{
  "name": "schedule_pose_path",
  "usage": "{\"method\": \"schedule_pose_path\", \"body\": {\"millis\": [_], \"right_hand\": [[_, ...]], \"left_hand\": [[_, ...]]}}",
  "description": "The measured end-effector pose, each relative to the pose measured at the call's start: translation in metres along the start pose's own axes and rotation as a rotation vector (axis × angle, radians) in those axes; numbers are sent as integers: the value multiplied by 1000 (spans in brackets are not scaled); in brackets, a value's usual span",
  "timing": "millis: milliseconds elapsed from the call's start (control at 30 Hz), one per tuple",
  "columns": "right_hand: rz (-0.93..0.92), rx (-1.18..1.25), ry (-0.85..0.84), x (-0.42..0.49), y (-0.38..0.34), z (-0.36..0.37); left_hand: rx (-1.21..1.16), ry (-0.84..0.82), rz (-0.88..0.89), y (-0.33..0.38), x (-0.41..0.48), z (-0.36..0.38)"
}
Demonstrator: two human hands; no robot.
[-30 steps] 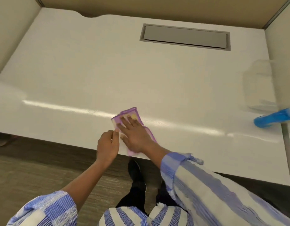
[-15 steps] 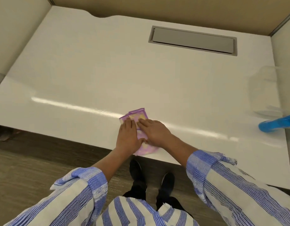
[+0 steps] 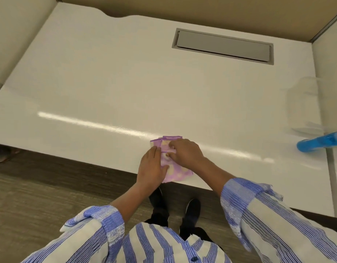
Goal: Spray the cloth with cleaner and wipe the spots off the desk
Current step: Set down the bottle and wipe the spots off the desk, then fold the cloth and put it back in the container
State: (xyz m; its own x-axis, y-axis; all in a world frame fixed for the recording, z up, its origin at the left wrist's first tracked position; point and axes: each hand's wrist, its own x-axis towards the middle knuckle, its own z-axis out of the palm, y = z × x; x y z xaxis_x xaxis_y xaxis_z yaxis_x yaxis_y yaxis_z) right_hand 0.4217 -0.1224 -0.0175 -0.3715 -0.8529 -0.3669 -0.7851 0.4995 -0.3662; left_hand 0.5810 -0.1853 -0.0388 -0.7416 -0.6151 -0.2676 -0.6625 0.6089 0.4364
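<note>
Purple cloth flat at the bench front edge, low centre of frame. Pinned under left hand, fingers flat; right hand pinching a fold, probably tidying a wiping pad. Blue spray bottle parked far right.

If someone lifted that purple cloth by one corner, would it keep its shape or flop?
The thin purple-and-yellow patterned cloth would likely flop: it already lies folded in soft layers under the left hand and right hand. It probably weighs little, and may slide easily on the glossy white desk.
</note>
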Motion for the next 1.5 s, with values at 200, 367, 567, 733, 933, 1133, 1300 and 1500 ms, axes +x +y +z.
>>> {"method": "schedule_pose_path", "body": {"millis": [200, 367, 567, 733, 933, 1133, 1300, 1500], "right_hand": [[203, 276, 1, 7, 14, 1], [464, 333, 279, -4, 31, 0], [-239, 50, 186, -16, 24, 8], [-286, -267, -181, -16, 24, 16], [-309, -144, -30, -50, 30, 16], [-85, -24, -315, -72, 43, -16], [164, 464, -222, -80, 61, -38], [497, 1290, 50, -73, 42, -44]], "left_hand": [[-43, 2, -18, 2, 0, 0], [36, 6, 12, 1, 1, 1], [287, -22, 121, -2, 9, 3], [338, -63, 177, 4, 15, 2], [324, -172, 233, 32, 3, 1], [-62, -483, 97, 53, 11, -15], [-439, -638, -62, 40, 27, -37], [-1167, -544, -368, 28, 42, -69]]}}
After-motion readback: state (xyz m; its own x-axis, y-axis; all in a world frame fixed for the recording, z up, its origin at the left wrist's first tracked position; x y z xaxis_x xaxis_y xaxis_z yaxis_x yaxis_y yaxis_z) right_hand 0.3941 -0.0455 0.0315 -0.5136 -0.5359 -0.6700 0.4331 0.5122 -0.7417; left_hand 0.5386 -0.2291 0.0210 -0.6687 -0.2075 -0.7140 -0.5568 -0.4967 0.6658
